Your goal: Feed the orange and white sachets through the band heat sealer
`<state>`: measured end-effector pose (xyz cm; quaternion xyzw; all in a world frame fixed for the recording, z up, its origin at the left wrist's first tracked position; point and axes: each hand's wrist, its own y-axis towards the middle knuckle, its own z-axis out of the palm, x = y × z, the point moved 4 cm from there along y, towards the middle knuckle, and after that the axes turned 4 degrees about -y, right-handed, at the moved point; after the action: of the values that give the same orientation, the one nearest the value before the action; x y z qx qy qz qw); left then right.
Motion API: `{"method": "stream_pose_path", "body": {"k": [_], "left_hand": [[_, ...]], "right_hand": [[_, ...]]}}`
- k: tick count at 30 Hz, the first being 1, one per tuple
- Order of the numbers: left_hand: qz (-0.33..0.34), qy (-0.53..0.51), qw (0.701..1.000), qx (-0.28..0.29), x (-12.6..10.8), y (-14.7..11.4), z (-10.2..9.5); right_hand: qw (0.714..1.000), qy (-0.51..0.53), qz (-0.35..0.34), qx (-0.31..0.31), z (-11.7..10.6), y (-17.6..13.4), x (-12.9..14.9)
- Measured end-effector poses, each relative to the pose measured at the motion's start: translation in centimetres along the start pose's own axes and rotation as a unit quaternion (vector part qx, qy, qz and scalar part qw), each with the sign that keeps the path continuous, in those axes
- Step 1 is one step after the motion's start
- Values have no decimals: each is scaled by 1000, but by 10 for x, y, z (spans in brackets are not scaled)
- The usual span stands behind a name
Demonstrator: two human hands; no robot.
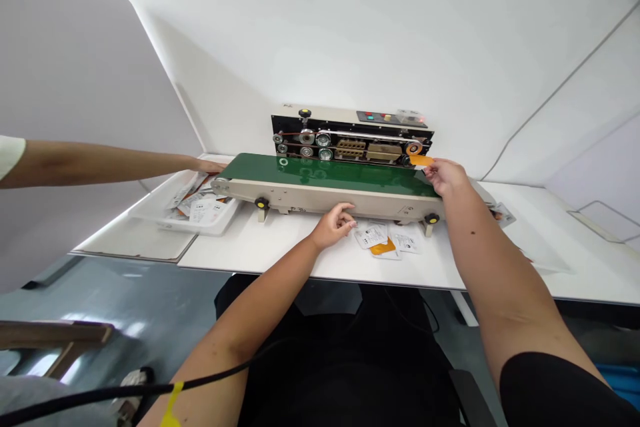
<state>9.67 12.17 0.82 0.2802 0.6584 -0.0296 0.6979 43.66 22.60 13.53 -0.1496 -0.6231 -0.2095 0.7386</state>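
Observation:
My right hand [447, 177] pinches a small orange sachet [421, 160] at the right end of a band sealing machine [350, 117]. The sachet reaches toward the machine's rollers, above the green conveyor belt [320, 173]. In front of the conveyor's beige side panel, my left hand [334, 225] rests with loosely curled fingers apart and no object visible in it. Just right of it, several white and orange sachets [371, 236] lie on the white table [280, 247].
At left, a clear plastic bin [220, 223] holds many sachets, and another person's hand [207, 165] reaches to it. A clear tray [545, 257] stands at right, partly behind my forearm. A black cable [220, 373] crosses in front of me. A white wall is behind the machine.

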Motion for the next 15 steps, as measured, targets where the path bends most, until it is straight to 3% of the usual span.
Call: {"method": "stream_pose_path", "body": {"k": [3,10,12,15], "left_hand": [[3,-1,1000,-1,0,0,0],[7,34,999,4,0,0,-1],[25,91,995,8,-3,-1,-1],[76,197,976,45,-7,-1,3]], "right_hand": [[999,-9,48,2,15,-6,-3],[996,-44,68,45,36,-20,-3],[995,-91,24,18,32,-33,-1],[973,-154,-162,-64,19,-78,-2]]}}
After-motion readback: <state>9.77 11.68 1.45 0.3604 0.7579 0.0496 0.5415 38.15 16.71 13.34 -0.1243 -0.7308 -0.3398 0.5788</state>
